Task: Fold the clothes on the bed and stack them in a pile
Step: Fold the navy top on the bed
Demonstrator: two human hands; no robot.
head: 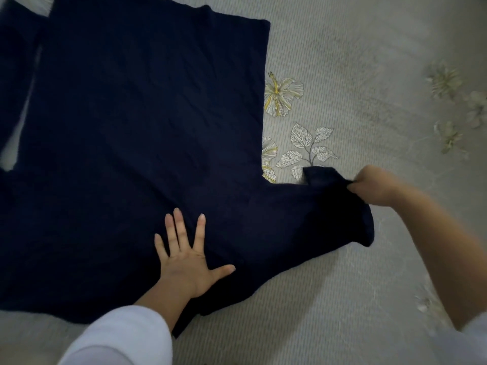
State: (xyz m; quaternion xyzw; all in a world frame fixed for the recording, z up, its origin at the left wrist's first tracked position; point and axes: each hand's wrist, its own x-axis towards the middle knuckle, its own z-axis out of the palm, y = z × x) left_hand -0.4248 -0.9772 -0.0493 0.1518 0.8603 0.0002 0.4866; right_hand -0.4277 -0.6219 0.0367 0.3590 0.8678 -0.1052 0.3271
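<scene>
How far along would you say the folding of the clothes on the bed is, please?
Early. Done: the navy top lies spread flat on the floral bedsheet. In hand: the left hand presses it down while the right hand pinches its sleeve. Left: every fold; no pile shows.

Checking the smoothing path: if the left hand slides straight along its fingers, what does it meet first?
The left hand lies flat on the navy garment; ahead is only more of that cloth up to its far hem, nothing else visible.
</scene>
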